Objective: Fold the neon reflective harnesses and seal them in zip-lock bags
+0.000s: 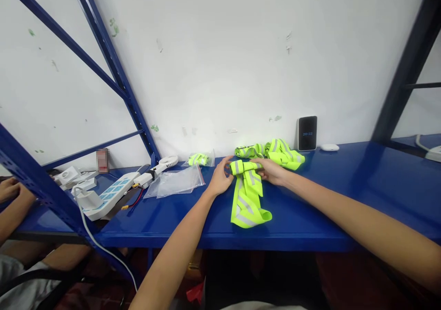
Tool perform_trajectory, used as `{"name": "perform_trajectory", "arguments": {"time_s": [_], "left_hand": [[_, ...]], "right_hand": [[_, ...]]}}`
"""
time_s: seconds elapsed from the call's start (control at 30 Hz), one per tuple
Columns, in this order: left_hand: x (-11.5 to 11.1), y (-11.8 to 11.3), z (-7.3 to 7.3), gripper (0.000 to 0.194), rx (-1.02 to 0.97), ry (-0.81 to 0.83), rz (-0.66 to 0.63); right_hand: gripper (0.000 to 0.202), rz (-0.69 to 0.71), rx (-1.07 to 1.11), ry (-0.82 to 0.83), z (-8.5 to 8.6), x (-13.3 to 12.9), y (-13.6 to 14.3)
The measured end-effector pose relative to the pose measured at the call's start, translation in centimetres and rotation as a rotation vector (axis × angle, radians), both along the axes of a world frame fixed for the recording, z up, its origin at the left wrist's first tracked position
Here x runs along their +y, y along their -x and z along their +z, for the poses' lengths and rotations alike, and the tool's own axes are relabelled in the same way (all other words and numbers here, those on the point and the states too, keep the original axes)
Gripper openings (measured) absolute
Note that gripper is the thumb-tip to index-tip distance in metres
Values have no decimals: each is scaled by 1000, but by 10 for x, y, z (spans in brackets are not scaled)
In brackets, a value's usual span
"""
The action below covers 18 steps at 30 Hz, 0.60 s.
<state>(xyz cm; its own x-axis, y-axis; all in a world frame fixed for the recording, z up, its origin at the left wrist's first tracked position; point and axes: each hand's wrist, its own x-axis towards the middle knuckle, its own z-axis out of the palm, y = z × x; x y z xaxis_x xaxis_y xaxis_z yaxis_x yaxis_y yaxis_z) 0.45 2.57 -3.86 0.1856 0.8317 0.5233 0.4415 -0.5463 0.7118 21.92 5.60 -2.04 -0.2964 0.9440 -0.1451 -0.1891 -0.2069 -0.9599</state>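
A neon-yellow reflective strap (pixel 248 200) with silver-grey bands lies in front of me on the blue table, its top part rolled up and its loose length trailing toward the front edge. My left hand (pixel 221 177) curls its fingers at the left end of the roll. At the roll's right end, my right hand (pixel 271 170) grips it with thumb and fingers; some fingertips are hidden behind the fabric. Just behind my hands lies a heap of similar reflective straps (pixel 284 155). To the left, a bundled yellow strap (pixel 198 159) sits in a clear bag.
Clear plastic bags (pixel 181 181) lie left of my hands, near a white handheld fan (pixel 168 161) and a power strip (pixel 115 193). A device showing the time (pixel 307 133) and a white case (pixel 330 147) stand by the wall. Another person's hands (pixel 10 189) are at far left, beyond a blue post.
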Motion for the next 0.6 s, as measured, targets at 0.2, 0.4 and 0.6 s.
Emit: {"name": "perform_trajectory", "arguments": {"time_s": [0.2,0.4,0.6], "left_hand": [[-2,3,-1,71,143,-53,-17],[6,1,2,54,-223,37,-11],[8,0,5,74,-391,200,54]], "right_hand": [[29,68,24,84,0,-1,-3],[20,233,-62,-113,2,-7,-3],[27,126,-438,-609,2,-9,-4]]}}
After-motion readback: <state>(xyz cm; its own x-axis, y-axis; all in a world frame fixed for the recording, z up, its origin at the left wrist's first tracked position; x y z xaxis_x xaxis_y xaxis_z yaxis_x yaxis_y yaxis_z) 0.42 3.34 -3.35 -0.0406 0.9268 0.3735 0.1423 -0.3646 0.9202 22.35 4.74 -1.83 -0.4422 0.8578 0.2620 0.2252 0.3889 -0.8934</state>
